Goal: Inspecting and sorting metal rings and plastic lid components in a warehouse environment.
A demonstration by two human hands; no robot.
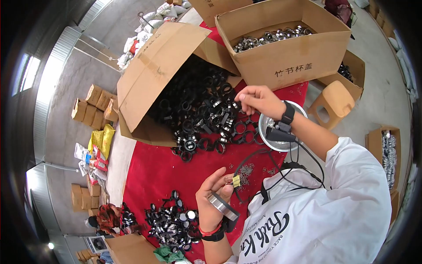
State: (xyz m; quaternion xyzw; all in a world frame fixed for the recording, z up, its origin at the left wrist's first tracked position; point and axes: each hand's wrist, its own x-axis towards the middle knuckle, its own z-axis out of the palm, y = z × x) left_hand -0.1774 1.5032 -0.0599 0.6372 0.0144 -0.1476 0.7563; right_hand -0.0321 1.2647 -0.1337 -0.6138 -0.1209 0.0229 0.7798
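My left hand [211, 193] is raised over the red cloth at the lower middle, its fingers curled toward the thumb. A round black lid with a silver band [220, 203] lies tilted against its palm. At the fingertips shows a small yellow piece [236, 181], too small to name. My right hand [259, 100] reaches to the right edge of a heap of black rings [206, 114], its fingers bent together. Whatever those fingers hold, if anything, I cannot make out. The rings, some with silver bands, spill from a tipped cardboard box [151, 75].
A silver metal bowl [262, 127] stands under my right wrist. Small metal bits [244, 174] lie scattered near my body. Black-and-silver lids [173, 222] are piled at the lower left. Behind stands a large cardboard box [290, 59] of silver parts; a yellow stool [332, 103] is at right.
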